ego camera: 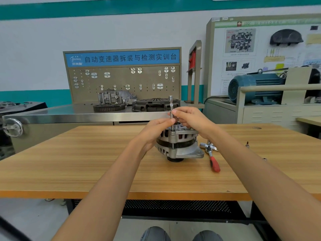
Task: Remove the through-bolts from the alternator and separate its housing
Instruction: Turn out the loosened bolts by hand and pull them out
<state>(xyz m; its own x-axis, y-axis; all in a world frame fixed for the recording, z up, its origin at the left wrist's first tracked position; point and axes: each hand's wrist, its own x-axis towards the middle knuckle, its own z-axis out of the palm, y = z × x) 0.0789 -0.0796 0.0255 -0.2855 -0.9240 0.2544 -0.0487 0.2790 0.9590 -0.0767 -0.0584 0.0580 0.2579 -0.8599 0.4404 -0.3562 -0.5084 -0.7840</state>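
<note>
Alternator (178, 145) stands pulley-down mid-surface (86, 162). Both hands pinch one upright extension bar (171, 108) seated on a through-bolt at the housing top: left hand (156, 131) fingers grasp the lower shaft, right hand (189, 119) fingers grasp just above. Judgement: keep bar vertical, press down, spin by fingers so the socket stays seated. Count: one alternator, one bar, one red-handled ratchet (212, 159) beside it, two small loose pieces on the right, too small to tell what.
</note>
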